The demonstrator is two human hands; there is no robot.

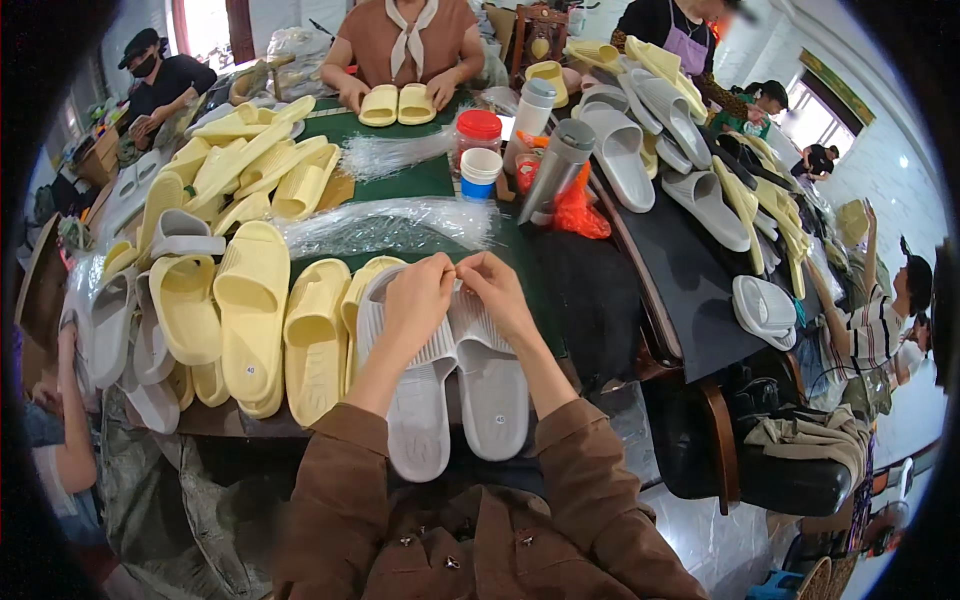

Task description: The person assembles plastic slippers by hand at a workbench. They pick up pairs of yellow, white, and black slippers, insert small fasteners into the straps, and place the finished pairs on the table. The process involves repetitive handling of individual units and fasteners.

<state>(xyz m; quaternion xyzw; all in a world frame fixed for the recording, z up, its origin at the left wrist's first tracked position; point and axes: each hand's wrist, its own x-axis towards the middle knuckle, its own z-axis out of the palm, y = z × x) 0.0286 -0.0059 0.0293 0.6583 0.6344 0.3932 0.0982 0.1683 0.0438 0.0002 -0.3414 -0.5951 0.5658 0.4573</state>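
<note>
A pair of grey slide sandals lies side by side in front of me at the table edge: the left slide (418, 425) and the right slide (495, 400), soles toward me. Over their far ends my left hand (424, 292) and my right hand (493, 292) meet, fingertips pinched together. Whatever the fingers hold between the two slides is too small to make out. Just beyond my hands lies a bundle of clear plastic strips (385, 226). Close to my left wrist stand yellow slides (318, 325).
Yellow and grey slides pile up at the left (250, 290). Beyond stand a steel flask (560, 165), a red-lidded jar (478, 132) and a blue-white cup (481, 172). Across the green table a person holds yellow slides (398, 104). More slides cover a dark table (690, 290) at right, beside a chair (800, 470).
</note>
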